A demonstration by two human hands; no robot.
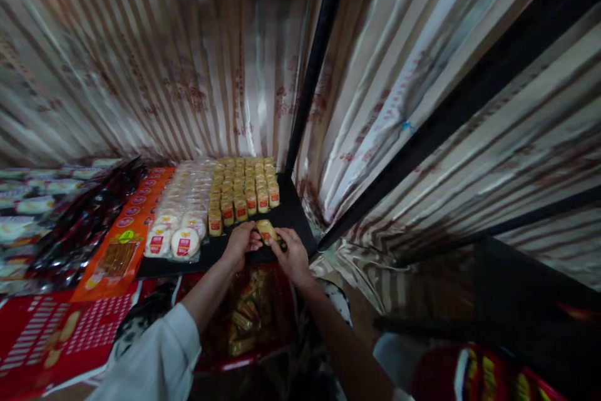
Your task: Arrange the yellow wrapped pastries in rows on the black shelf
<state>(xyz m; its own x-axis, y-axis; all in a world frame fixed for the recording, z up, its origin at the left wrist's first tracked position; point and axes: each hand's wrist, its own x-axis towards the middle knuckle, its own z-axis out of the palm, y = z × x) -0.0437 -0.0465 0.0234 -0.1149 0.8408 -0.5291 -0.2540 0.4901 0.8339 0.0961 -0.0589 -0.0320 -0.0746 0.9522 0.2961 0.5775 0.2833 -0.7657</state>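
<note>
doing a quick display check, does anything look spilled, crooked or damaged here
Nothing clearly stands out. The yellow packs stand in even rows beside the white round packs; loose packs in the red container below lie jumbled, but none looks spilled. Fine damage is too small to tell.

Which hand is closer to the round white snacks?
Left. The left hand is to the right of the round white snacks; the right hand is farther right, beyond the small yellow packet both hands hold.
</note>
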